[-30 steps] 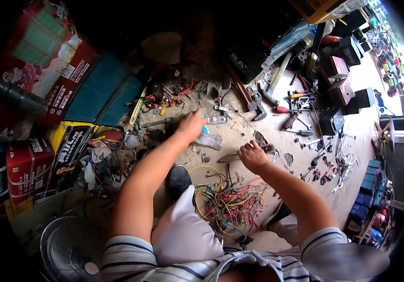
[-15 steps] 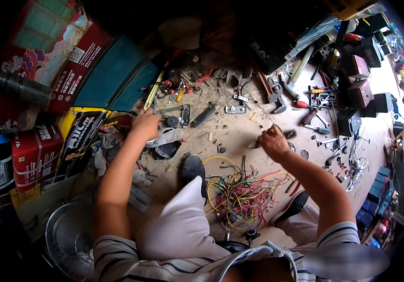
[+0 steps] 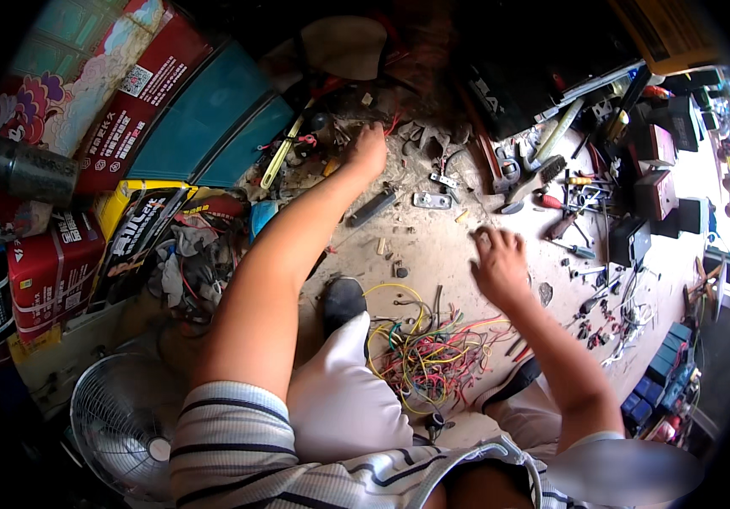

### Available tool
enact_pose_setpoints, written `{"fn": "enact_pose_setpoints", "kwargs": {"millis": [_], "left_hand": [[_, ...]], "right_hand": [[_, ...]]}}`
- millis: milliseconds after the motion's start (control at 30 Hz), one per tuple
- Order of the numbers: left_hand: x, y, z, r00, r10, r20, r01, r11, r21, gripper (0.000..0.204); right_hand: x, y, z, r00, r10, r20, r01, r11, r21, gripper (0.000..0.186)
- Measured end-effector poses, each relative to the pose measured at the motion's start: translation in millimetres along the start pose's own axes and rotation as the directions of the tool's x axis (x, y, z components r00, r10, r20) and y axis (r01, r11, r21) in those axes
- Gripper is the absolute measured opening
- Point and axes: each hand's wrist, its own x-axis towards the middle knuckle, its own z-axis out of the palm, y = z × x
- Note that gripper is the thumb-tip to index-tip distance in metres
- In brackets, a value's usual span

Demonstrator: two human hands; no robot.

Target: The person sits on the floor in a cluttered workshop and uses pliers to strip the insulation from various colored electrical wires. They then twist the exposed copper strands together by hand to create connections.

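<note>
My left hand (image 3: 366, 151) reaches far forward over the littered floor. Its fingers look curled down among small parts beside red wires (image 3: 393, 125); whatever they hold is hidden. To the left of it lies a long, slim yellow-green tool (image 3: 282, 159). Bent toward the floor, my right hand (image 3: 502, 267) has its fingers apart and nothing in them. Ahead of it are a dark-bristled brush (image 3: 543, 176) and a flat metal plate (image 3: 432, 200). A dark grey bar-shaped piece (image 3: 372, 206) rests near my left wrist.
A tangle of coloured wires (image 3: 437, 356) lies between my shoes. Screwdrivers (image 3: 562, 226) and other tools spread at the right, near several dark boxes (image 3: 629, 241). Printed cartons (image 3: 55, 270) stack along the left, with a fan (image 3: 123, 424) below them.
My left hand has swung forward and right from beside the yellow-green tool. My right hand has let go of a dark object, apparently the brush, which now lies farther forward.
</note>
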Motion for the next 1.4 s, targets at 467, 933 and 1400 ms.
{"fn": "enact_pose_setpoints", "kwargs": {"millis": [467,933,1400], "left_hand": [[-124.2,32.2,-36.7,0.977,0.079,0.200,0.055,0.807,-0.587,0.022],[-176.0,31.5,-29.1,0.600,0.398,0.694,-0.172,0.911,-0.374,0.022],[-37.6,-40.2,-40.4,0.932,0.363,-0.008,-0.305,0.793,0.527,0.015]], "right_hand": [[-17.3,-58.5,42.3,0.953,0.299,0.054,-0.189,0.443,0.877,0.022],[-21.7,-69.3,55.5,0.901,0.211,0.378,-0.389,0.015,0.921,0.023],[-66.9,-83.2,73.9,0.978,-0.069,0.197,-0.057,0.819,0.571,0.024]]}}
